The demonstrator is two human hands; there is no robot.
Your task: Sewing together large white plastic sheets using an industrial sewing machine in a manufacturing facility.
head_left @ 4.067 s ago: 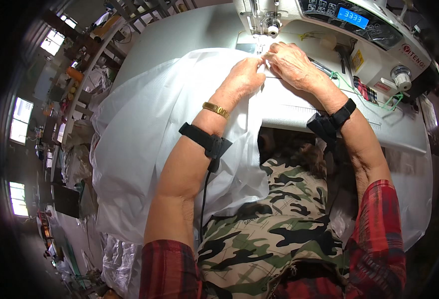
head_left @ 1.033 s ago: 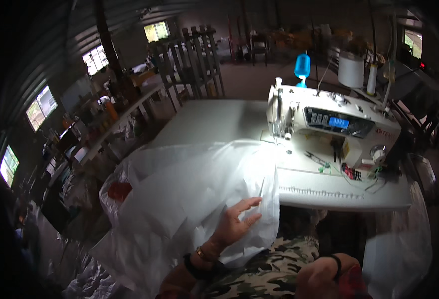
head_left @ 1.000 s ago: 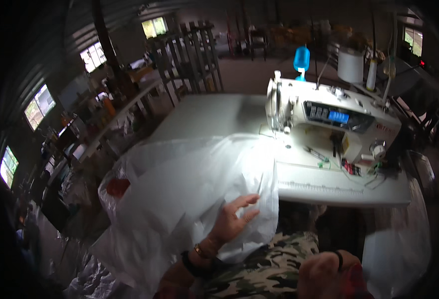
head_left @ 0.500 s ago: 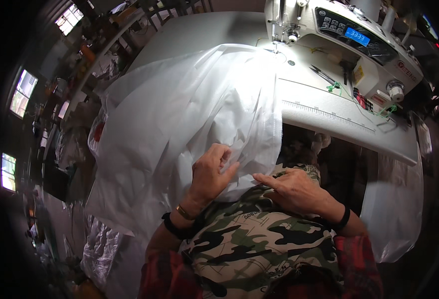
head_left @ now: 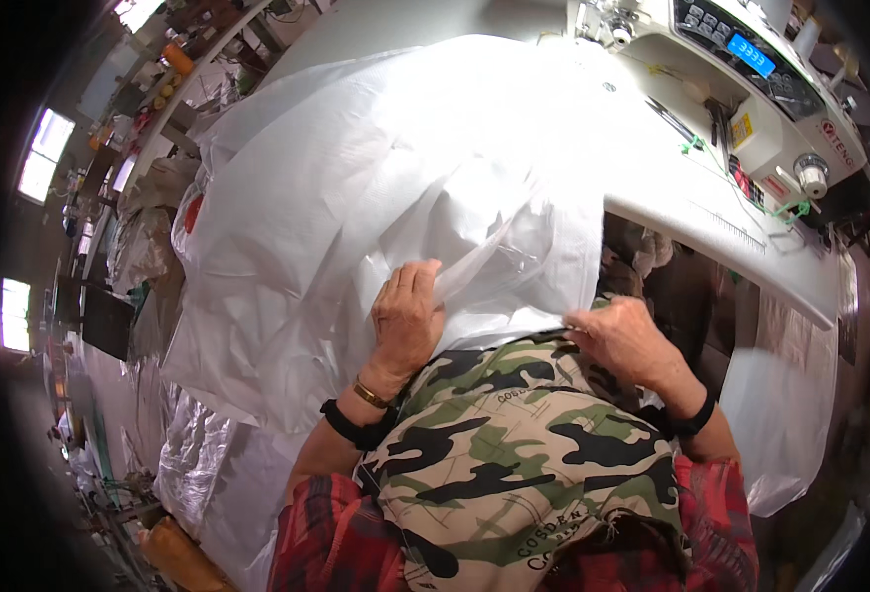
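Note:
A wide white sheet of thin, shiny material [head_left: 297, 227] spreads from the sewing machine's bed down to my lap. My left hand [head_left: 410, 314] is closed on a raised fold of this sheet. At the sheet's near right corner, my right hand [head_left: 624, 337] pinches the edge between thumb and fingers. Folds run between the two hands and up toward the machine. The sewing machine [head_left: 741, 99] stands at the upper right with a lit blue display; its needle area is cut off and washed out by glare.
A pair of tweezers [head_left: 674, 120] and green thread [head_left: 693, 145] lie on the machine bed. Clear plastic [head_left: 785, 414] hangs at the right below the table edge. Crumpled plastic [head_left: 198, 449] lies at the lower left, and a cluttered shelf [head_left: 173, 128] stands at the far left.
My right hand has moved right and taken the sheet's corner. My left hand has closed on a fold. The sheet's right edge is drawn rightward, and the view has shifted and brightened.

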